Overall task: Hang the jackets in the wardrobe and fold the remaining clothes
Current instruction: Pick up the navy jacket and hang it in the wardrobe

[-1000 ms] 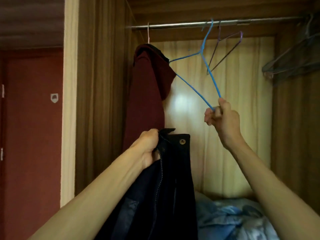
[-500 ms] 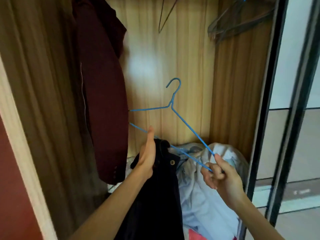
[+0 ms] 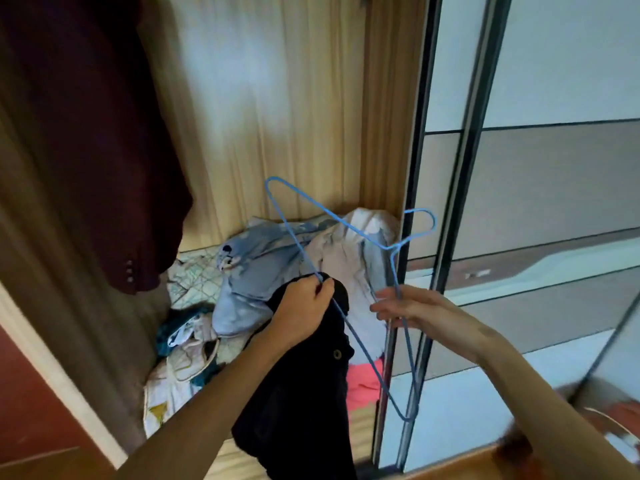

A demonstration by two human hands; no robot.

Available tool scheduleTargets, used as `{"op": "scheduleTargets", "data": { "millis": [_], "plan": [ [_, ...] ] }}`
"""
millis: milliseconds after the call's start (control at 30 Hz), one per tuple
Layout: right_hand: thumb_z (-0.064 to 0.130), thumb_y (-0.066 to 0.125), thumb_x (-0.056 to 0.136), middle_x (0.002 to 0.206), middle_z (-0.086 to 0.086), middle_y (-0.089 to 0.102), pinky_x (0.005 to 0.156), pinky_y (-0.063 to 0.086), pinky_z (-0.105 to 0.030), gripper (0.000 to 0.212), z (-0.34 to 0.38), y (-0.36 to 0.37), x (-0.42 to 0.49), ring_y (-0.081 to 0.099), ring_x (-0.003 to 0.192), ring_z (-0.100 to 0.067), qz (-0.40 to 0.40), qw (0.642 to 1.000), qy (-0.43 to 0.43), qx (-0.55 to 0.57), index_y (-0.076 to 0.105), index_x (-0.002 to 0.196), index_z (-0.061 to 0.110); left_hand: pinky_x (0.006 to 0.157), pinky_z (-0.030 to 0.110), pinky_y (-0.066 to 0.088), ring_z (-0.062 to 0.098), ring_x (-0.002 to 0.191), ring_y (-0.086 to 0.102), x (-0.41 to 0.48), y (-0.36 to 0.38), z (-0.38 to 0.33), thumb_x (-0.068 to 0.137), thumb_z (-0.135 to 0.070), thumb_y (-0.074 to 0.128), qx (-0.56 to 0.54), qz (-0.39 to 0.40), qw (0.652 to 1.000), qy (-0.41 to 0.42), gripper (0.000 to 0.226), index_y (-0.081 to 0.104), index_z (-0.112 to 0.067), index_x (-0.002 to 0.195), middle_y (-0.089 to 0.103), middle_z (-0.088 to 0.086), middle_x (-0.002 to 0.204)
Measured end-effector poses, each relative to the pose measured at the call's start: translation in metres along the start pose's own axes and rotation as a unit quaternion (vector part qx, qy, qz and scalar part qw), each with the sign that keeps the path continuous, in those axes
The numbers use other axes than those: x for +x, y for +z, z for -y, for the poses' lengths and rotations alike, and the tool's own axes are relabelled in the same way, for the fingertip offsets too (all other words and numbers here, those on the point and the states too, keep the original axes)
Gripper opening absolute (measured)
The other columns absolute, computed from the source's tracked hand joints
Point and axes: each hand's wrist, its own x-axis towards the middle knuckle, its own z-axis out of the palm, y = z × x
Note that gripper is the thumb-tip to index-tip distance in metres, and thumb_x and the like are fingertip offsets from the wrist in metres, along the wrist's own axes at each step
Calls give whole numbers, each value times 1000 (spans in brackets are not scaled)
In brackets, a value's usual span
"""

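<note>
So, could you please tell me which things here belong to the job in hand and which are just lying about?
In the job: dark jacket, gripped by the left hand; blue hanger, held by the right hand.
Lying about: maroon jacket, hanging; heap of clothes in the wardrobe; sliding door.

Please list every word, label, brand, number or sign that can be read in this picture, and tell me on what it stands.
No text in this picture can be read.
On the light blue garment, a dark print: too blurred to read.
On the sliding door panel, a small pale mark: too blurred to read.
On the dark jacket, a snap button: no readable marking.
On the blue hanger: no text.
</note>
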Motion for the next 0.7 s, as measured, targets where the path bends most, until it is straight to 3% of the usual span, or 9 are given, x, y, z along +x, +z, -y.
{"op": "scheduleTargets", "data": {
  "millis": [67, 100, 167, 267, 333, 400, 500, 567, 700],
  "plan": [
    [29, 68, 92, 88, -7, 69, 71, 52, -32, 31, 6, -2, -5, 62, 70, -22, -42, 997, -11, 69, 62, 113, 7, 61, 32, 30, 23, 59, 48, -18, 22, -5, 103, -29, 51, 20, 24, 999, 23, 47, 37, -16, 60, 43, -1, 56],
    [34, 65, 94, 74, -4, 56, 55, 42, -25, 28, 6, -3, -6, 46, 56, -17, -67, 991, -18, 110, 59, 106, 10, 59, 30, 28, 19, 56, 44, -26, 30, -8, 103, -30, 51, 20, 32, 999, 24, 48, 37, -17, 59, 42, -2, 56],
    [47, 58, 96, 62, 1, 31, 43, 19, -20, 32, 5, -6, -14, 19, 49, -11, -125, 979, -29, 161, 63, 106, 17, 55, 25, 30, 10, 53, 41, -37, 45, -16, 102, -34, 53, -6, 45, 999, 19, 48, 39, -20, 58, 42, -4, 55],
    [46, 48, 101, 59, 2, 22, 42, 13, -21, 36, -15, -16, -40, 14, 48, -10, -182, 964, -52, 189, 71, 108, 19, 50, 17, 33, 6, 51, 40, -46, 60, -18, 96, -41, 60, -69, 54, 996, -33, 48, 44, -18, 58, 43, -7, 54],
    [35, 51, 102, 60, 1, 38, 45, 14, -21, 35, -37, -29, -65, 22, 47, -9, -212, 958, -56, 183, 72, 110, 8, 53, 18, 36, 11, 56, 49, -49, 64, -11, 90, -51, 66, -106, 63, 989, -86, 56, 54, -3, 63, 50, 0, 58],
    [23, 53, 101, 65, -2, 51, 46, 14, -22, 29, -58, -46, -92, 27, 48, -9, -243, 955, -38, 164, 73, 103, 3, 63, 29, 43, 17, 65, 59, -50, 66, -5, 80, -59, 71, -153, 64, 979, -117, 67, 63, 8, 77, 59, 7, 66],
    [15, 54, 99, 64, -6, 52, 41, 18, -20, 27, -89, -66, -131, 28, 45, -10, -301, 945, 4, 130, 77, 91, 4, 71, 34, 48, 22, 77, 64, -59, 80, -5, 89, -31, 72, -211, 56, 961, -170, 37, 71, 5, 89, 69, 15, 82],
    [13, 55, 97, 56, -1, 50, 40, 23, -18, 34, -110, -73, -152, 32, 45, -9, -348, 931, 37, 101, 78, 72, 12, 71, 33, 45, 21, 79, 62, -67, 96, -2, 91, -20, 69, -178, 79, 965, -176, 21, 74, 0, 88, 69, 16, 84],
    [14, 58, 96, 49, 7, 50, 53, 32, -20, 35, -161, -82, -196, 42, 51, -8, -403, 911, 75, 50, 73, 65, 12, 60, 26, 43, 15, 69, 60, -81, 133, -9, 92, -24, 69, -124, 149, 969, -153, 25, 76, -2, 84, 68, 8, 74]
  ]
}}
